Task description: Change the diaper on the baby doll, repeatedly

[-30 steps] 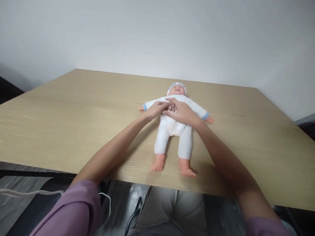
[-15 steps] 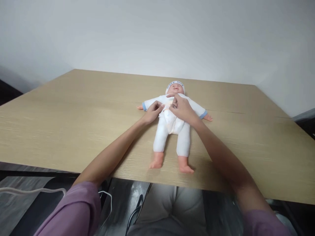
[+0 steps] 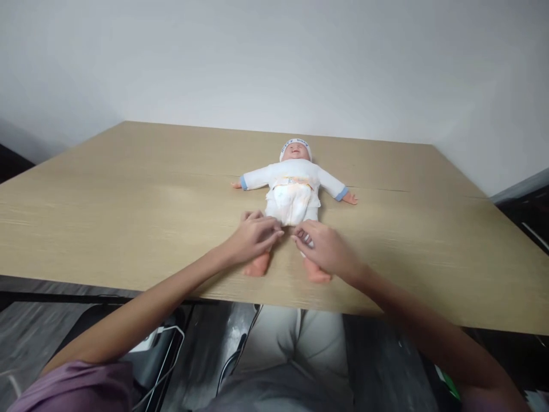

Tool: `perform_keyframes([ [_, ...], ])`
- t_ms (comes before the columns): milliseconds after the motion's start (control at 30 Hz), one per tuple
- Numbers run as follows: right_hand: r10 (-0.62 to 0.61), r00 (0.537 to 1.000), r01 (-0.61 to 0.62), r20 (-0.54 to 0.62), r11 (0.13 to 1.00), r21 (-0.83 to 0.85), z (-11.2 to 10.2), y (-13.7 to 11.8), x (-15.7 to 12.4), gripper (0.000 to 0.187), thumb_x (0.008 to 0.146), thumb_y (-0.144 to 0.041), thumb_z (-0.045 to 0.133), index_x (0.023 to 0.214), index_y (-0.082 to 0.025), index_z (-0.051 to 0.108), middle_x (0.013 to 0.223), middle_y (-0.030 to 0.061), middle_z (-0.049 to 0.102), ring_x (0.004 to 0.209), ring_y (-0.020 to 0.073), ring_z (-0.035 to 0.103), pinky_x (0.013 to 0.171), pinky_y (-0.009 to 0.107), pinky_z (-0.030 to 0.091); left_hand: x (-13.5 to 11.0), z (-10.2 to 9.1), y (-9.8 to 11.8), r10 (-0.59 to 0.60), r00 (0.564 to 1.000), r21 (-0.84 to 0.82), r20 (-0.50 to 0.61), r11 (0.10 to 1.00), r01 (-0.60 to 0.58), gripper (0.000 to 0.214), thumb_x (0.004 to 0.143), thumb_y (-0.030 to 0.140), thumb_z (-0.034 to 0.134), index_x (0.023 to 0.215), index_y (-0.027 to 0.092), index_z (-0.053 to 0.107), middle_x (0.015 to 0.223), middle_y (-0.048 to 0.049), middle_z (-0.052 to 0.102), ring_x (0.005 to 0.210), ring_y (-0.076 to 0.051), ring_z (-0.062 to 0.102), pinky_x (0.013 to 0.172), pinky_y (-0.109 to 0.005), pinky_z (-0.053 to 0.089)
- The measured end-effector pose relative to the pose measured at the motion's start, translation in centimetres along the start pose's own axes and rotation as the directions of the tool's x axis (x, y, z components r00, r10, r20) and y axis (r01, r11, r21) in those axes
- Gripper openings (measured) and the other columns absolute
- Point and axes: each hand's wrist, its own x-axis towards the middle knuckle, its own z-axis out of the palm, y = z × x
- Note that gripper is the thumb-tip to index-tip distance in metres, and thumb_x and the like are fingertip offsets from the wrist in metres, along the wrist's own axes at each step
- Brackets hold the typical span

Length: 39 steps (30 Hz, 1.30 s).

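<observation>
A baby doll [image 3: 295,170] lies on its back on the table, head away from me and arms spread. It wears a white cap, a white top with blue cuffs and white pants. A white diaper [image 3: 291,203] is around its hips, the waist edge showing below the top. My left hand [image 3: 256,234] is over one of the doll's legs, fingers loosely curled with nothing visible in them. Over the other leg is my right hand [image 3: 323,246], fingers bent and apart, white cloth showing between them. Both hands hide most of the lower legs; the bare feet show below.
The wooden table [image 3: 128,229] reaches to a pale wall [image 3: 274,63]. Its front edge lies just beyond my lap. Below on the left, a white cable [image 3: 182,337] hangs near a dark seat.
Both hands have left the doll's waist and moved down toward me, over its legs. The diaper front is now uncovered. The view has shifted slightly.
</observation>
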Motion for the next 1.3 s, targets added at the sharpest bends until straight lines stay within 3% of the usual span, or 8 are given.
perform_keyframes([
  [200, 0.204, 0.977, -0.208, -0.060, 0.976, -0.059, 0.3, 0.8, 1.7, 0.010, 0.108, -0.032, 0.069, 0.105, -0.023, 0.066, 0.091, 0.0048, 0.078, 0.080, 0.0242, 0.072, 0.070, 0.033, 0.042, 2.2, 0.7, -0.5, -0.156, 0.983, -0.081, -0.097, 0.986, 0.149, 0.035, 0.100, 0.058, 0.074, 0.102, 0.024, 0.065, 0.082, -0.0011, 0.073, 0.081, -0.026, 0.065, 0.095, -0.043, 0.039],
  [400, 0.186, 0.974, -0.196, -0.132, 0.978, -0.072, 1.4, 0.5, 1.2, 0.008, 0.108, -0.031, 0.068, 0.108, -0.023, 0.067, 0.094, 0.0067, 0.078, 0.085, 0.0274, 0.073, 0.075, 0.037, 0.048, 3.4, 1.4, -0.7, -0.149, 0.985, -0.036, -0.092, 0.989, 0.146, 0.042, 0.100, 0.055, 0.076, 0.081, 0.025, 0.054, 0.064, 0.0029, 0.058, 0.060, -0.020, 0.050, 0.080, -0.037, 0.038],
  [600, 0.039, 0.994, -0.066, -0.103, 0.961, -0.267, 2.9, 0.6, 0.0, 0.033, 0.106, -0.033, 0.070, 0.134, -0.017, 0.069, 0.130, 0.0197, 0.070, 0.121, 0.0399, 0.067, 0.101, 0.053, 0.058, 3.0, 1.9, -1.9, -0.013, 0.993, 0.041, -0.120, 0.999, 0.018, 0.040, 0.103, 0.054, 0.072, 0.080, 0.023, 0.061, 0.079, -0.0029, 0.065, 0.083, -0.025, 0.061, 0.094, -0.042, 0.043],
  [767, 0.028, 0.990, -0.059, -0.142, 0.975, -0.216, 2.9, 0.0, -0.3, 0.034, 0.108, -0.037, 0.068, 0.138, -0.022, 0.069, 0.145, 0.0202, 0.064, 0.130, 0.0416, 0.063, 0.111, 0.061, 0.056, 2.5, 2.2, -2.2, 0.016, 0.979, -0.059, -0.203, 0.998, -0.028, 0.026, 0.102, 0.050, 0.072, 0.099, 0.024, 0.074, 0.127, -0.0127, 0.069, 0.120, -0.033, 0.063, 0.109, -0.048, 0.050],
  [967, 0.037, 0.991, -0.056, -0.132, 0.989, -0.140, 3.0, 0.2, -0.1, 0.034, 0.109, -0.037, 0.064, 0.139, -0.021, 0.067, 0.145, 0.0188, 0.069, 0.136, 0.0421, 0.060, 0.116, 0.061, 0.052, 2.6, 2.3, -2.2, 0.003, 0.970, -0.155, -0.241, 0.987, -0.042, 0.020, 0.098, 0.043, 0.077, 0.095, 0.023, 0.073, 0.145, -0.0133, 0.068, 0.136, -0.036, 0.061, 0.119, -0.052, 0.047],
  [1033, 0.050, 0.988, -0.067, -0.148, 0.992, -0.109, 3.0, 0.3, 0.2, 0.031, 0.109, -0.038, 0.065, 0.135, -0.022, 0.068, 0.137, 0.0172, 0.073, 0.133, 0.0414, 0.062, 0.112, 0.059, 0.053, 2.8, 2.2, -2.1, 0.016, 0.975, -0.161, -0.221, 0.986, -0.053, 0.018, 0.098, 0.041, 0.077, 0.094, 0.024, 0.073, 0.140, -0.0120, 0.072, 0.131, -0.035, 0.063, 0.116, -0.051, 0.048],
  [1133, 0.092, 0.979, -0.104, -0.185, 0.993, -0.061, 3.0, 0.5, 0.6, 0.024, 0.106, -0.038, 0.069, 0.124, -0.022, 0.068, 0.119, 0.0149, 0.077, 0.122, 0.0391, 0.067, 0.103, 0.053, 0.055, 2.9, 2.0, -1.8, 0.001, 0.985, -0.178, -0.173, 0.983, -0.032, 0.021, 0.098, 0.042, 0.076, 0.090, 0.024, 0.069, 0.109, -0.0079, 0.077, 0.109, -0.031, 0.064, 0.103, -0.047, 0.049],
  [1300, 0.242, 0.936, -0.228, -0.257, 0.970, 0.082, 2.6, 0.9, 1.1, 0.027, 0.097, -0.040, 0.078, 0.115, -0.025, 0.065, 0.110, 0.0099, 0.077, 0.099, 0.0316, 0.070, 0.088, 0.043, 0.054, 2.8, 2.6, -1.7, -0.204, 0.947, -0.355, -0.249, 0.929, 0.106, 0.030, 0.090, 0.043, 0.084, 0.091, 0.023, 0.062, 0.090, -0.0013, 0.061, 0.087, -0.022, 0.056, 0.081, -0.035, 0.045],
])
